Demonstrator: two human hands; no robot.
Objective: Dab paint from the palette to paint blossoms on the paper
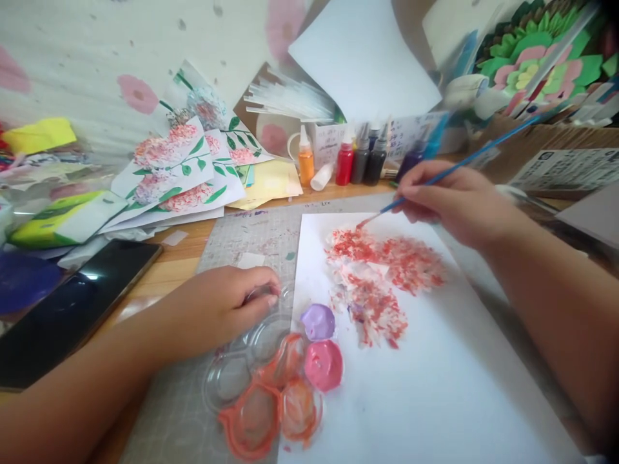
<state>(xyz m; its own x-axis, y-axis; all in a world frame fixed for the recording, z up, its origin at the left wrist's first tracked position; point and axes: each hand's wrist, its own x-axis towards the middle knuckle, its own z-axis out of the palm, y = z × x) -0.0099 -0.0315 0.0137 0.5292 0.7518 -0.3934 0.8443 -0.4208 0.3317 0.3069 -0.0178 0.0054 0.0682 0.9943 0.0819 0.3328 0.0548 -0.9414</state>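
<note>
Right hand [449, 200], grip pinching blue paintbrush [464, 164], tip on red-dabbed paper [435, 386]; left hand [222, 309], fingers curled on clear palette [271, 380] rim: risk, forearm smearing wet dabs, palette tipping.

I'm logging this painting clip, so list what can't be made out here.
Head view, the only one:
- Palette: its upper rim is covered by the left hand.
- Brush: the middle of its handle is hidden in the right hand.
- Paint bottles: labels too small.
- Phone: cut off by the left edge.
</note>
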